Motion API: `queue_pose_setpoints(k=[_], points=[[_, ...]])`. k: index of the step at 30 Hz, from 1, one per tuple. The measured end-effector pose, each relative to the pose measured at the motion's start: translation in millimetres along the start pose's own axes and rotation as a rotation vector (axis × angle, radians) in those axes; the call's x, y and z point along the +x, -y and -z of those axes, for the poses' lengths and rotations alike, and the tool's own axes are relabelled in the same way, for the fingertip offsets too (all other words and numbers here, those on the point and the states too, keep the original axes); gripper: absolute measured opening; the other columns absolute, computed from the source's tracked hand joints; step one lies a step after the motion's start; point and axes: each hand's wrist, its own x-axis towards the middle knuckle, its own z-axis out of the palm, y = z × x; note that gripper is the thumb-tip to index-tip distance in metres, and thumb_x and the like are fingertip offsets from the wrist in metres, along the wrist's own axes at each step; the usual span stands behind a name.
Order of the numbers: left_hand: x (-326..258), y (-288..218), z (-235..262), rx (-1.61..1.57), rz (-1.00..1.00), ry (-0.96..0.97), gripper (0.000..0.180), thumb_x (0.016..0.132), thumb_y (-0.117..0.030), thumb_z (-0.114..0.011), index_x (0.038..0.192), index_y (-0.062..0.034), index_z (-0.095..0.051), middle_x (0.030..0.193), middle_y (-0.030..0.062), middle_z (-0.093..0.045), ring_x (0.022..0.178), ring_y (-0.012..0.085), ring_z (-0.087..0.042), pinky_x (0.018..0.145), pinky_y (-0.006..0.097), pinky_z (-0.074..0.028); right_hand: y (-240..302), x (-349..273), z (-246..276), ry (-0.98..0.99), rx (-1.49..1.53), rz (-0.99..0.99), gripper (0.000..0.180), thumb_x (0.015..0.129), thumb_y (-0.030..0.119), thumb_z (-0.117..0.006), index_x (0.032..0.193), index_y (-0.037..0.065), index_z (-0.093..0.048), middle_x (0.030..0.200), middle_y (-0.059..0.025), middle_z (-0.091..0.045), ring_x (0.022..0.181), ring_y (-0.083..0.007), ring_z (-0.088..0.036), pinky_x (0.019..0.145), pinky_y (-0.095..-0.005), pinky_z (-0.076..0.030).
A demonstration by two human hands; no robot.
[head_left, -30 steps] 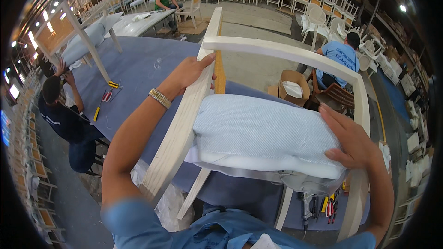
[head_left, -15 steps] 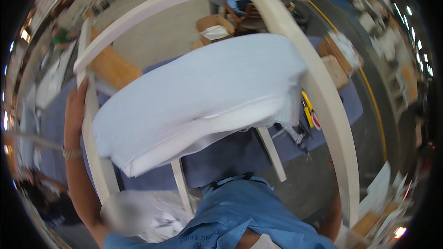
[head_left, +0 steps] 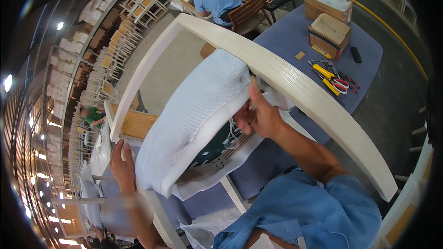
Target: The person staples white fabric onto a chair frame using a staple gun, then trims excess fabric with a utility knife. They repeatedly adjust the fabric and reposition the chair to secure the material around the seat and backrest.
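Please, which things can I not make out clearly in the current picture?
All in the head view:
Right hand: blurred, curled fingers; I cannot tell whether they grip the white string.
Left forearm: partly covered by a blurred patch.
Chair seat: its far side is hidden by its own padding.
Chair leg beside that forearm: lower end cut off by the bottom edge.

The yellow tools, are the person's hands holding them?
No, the yellow tools lie on the blue table, apart from the left hand and right hand.

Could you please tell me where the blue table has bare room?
One bare patch lies between the boxes and the chair, beyond the card; a narrower one lies right of the black object. It's crowded around the tools.
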Motion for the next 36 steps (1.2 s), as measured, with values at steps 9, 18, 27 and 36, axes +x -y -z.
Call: queue_pose_setpoints(k=[9, 18, 27, 36], points=[[68, -152, 36, -0.288, -0.568, 0.137, 0.061, 0.089, -0.025, -0.074, 0.141, 0.0003, -0.053, 0.143, 0.0236, -0.054, 0.133, 0.0377, -0.053, 0.109, 0.043, -0.042, -13, 21, -16, -0.372, -0.029, 0.320, 0.046, 0.102, 0.048, -0.055, 0.076, 0.010, -0.061, 0.059, -0.0012, -0.059, 0.039, -0.0066, -0.048, 0.035, -0.0210, -0.038], [160, -232, -54, -0.734, -0.457, 0.892, 0.085, 0.097, -0.060, -0.053, 0.146, 0.0079, -0.040, 0.145, 0.0306, -0.048, 0.138, 0.0368, -0.046, 0.114, 0.040, -0.036, -17, 24, -7, -0.246, -0.191, 0.412, 0.041, 0.104, 0.045, -0.051, 0.095, 0.006, -0.060, 0.063, -0.0008, -0.059, 0.046, -0.0069, -0.052, 0.041, -0.0226, -0.042], [104, -262, -20, -0.247, -0.790, 0.478, 0.115, 0.083, -0.072, -0.064, 0.151, 0.0110, -0.023, 0.142, 0.0390, -0.044, 0.137, 0.0462, -0.044, 0.113, 0.045, -0.038, -6, 21, 8, -0.313, -0.537, 0.574, 0.050, 0.102, 0.033, -0.057, 0.138, -0.001, -0.048, 0.077, -0.0027, -0.061, 0.055, -0.0057, -0.056, 0.049, -0.0228, -0.048], [133, -266, -13, -0.383, -0.497, 0.701, 0.091, 0.089, -0.058, -0.067, 0.143, 0.0104, -0.041, 0.131, 0.0340, -0.057, 0.125, 0.0404, -0.058, 0.106, 0.043, -0.043, 2, 20, 1, -0.215, -0.328, 0.442, 0.045, 0.102, 0.024, -0.056, 0.135, -0.003, -0.045, 0.074, -0.0040, -0.060, 0.050, -0.0078, -0.054, 0.044, -0.0225, -0.046]])
